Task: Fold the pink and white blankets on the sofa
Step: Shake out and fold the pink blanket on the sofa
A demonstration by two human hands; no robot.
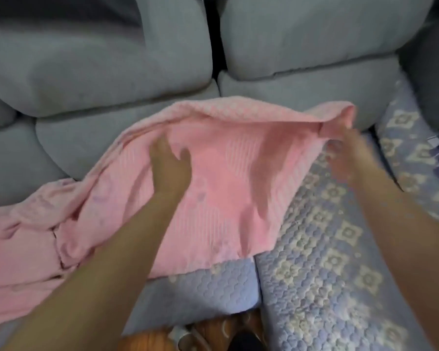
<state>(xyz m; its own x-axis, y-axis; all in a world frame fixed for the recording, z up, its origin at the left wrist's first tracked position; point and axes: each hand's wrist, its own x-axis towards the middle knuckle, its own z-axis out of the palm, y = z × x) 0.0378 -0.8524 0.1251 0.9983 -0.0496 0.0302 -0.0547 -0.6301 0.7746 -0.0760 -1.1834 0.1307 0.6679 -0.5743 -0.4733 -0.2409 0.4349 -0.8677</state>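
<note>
From the head camera, the soft pink woven blanket (213, 178) lies spread over the near seat of the grey cushioned sofa (99, 72), its left part bunched. The left hand (169, 168) pinches a mid-cloth fold; the right hand (342, 145), blurred, grips the far right corner. No white blanket shows. The bunched left part could drag and skew the fold. The blue quilted seat cover (327, 249) at right offers room; the near edge hangs close.

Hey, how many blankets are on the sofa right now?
1. Only the pink blanket shows, spread across the seat, with the left hand on it and the right hand at its far right corner. A white one may be out of view.
</note>
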